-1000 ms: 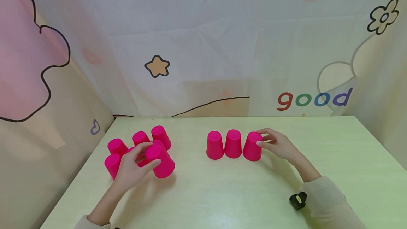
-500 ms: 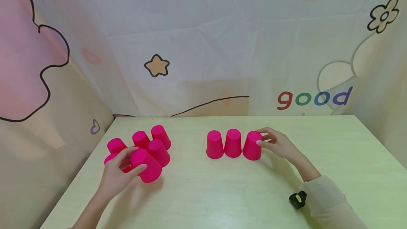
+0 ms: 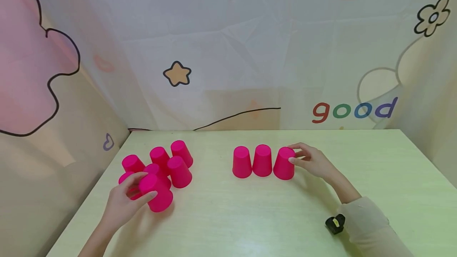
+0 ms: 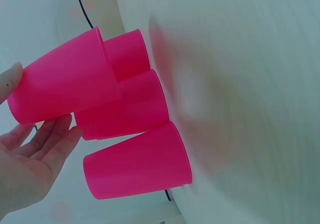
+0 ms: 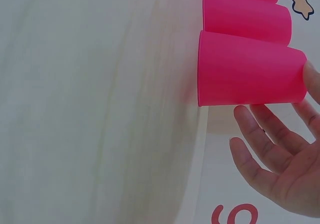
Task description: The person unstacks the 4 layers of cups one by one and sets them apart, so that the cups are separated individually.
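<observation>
My left hand holds an upside-down pink cup near its narrow top, thumb on the near side. In the left wrist view this held cup hangs clear of the tabletop, in front of other pink cups. Behind and beside it stand several more upside-down pink cups, such as a pink cup at the group's right front. Towards the right, my right hand pinches the top of the rightmost cup in a row of three, which stands on the table. In the right wrist view its other fingers spread loosely below that cup.
The other two cups of the row, a middle cup and a left cup, stand close beside it. A pale table ends at a printed cloth backdrop. A small black device sits at the right sleeve.
My left hand has carried its cup leftward and towards me, away from in front of the group's right front cup. The right hand and the row of three have stayed put.
</observation>
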Tool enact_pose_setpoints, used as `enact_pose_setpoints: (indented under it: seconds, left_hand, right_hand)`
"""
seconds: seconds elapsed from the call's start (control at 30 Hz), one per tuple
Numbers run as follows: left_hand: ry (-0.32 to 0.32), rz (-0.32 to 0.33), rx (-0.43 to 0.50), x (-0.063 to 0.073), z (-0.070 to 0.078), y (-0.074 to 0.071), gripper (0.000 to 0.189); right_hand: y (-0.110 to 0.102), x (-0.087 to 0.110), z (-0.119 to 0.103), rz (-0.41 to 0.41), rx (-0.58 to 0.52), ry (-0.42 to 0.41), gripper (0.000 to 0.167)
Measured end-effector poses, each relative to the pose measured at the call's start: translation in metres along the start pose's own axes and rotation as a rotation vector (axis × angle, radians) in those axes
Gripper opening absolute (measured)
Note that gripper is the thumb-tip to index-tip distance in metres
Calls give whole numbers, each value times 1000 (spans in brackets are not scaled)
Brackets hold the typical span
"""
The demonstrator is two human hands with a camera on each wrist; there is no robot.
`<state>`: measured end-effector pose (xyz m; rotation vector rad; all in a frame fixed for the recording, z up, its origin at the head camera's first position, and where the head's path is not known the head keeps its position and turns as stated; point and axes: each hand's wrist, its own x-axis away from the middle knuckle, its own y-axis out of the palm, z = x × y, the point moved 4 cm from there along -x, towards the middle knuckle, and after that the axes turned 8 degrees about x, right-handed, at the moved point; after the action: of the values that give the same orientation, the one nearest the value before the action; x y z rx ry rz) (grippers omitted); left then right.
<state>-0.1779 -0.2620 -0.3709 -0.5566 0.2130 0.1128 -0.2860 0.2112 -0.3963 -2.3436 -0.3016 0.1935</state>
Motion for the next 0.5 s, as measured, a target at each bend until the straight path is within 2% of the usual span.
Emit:
enact_pose_setpoints:
  seconds: [0.5]
  left_hand:
    - [-135, -46, -63, 0, -18, -1, 56]
  right_hand:
    - [0, 0, 0, 4, -6, -6, 44]
